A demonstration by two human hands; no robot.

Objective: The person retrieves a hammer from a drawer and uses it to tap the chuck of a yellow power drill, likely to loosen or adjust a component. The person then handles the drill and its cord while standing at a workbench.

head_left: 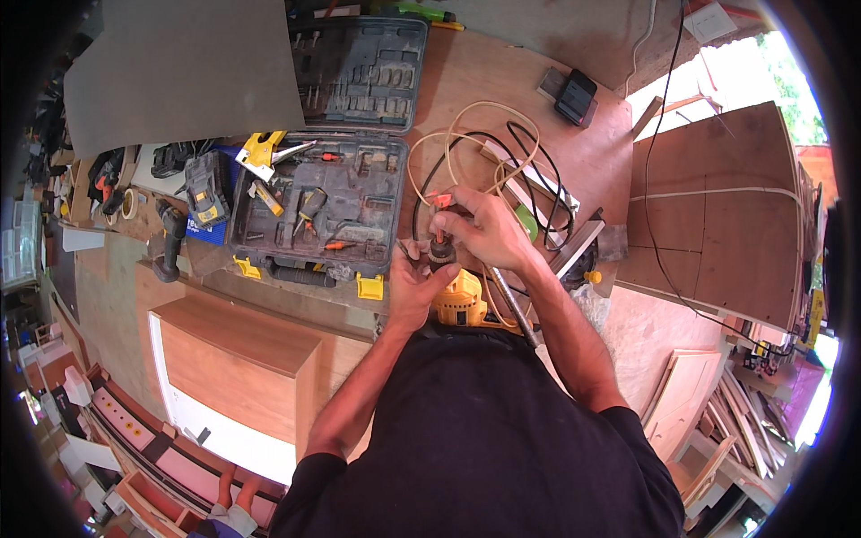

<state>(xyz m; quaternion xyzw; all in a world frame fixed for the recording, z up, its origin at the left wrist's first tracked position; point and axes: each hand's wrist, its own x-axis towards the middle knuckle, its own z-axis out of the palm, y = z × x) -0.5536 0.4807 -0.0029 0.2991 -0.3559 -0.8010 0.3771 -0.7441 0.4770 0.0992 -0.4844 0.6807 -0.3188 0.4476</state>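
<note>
A yellow power drill rests against my body at the bench edge, its dark chuck pointing away from me. My left hand is closed around the chuck from the left, with what looks like a thin bit between its fingers. Above the chuck, my right hand pinches a small orange-red piece, whose lower end reaches toward the chuck's mouth. Whether that piece sits inside the jaws I cannot tell. To the left lies an opened dark tool case holding screwdrivers and other small tools.
Coiled cables and metal profiles lie right of my hands. A large grey panel overlaps the case lid. Farther left are a battery charger and a dark tool. A wooden cabinet stands lower left; another person's legs show beyond.
</note>
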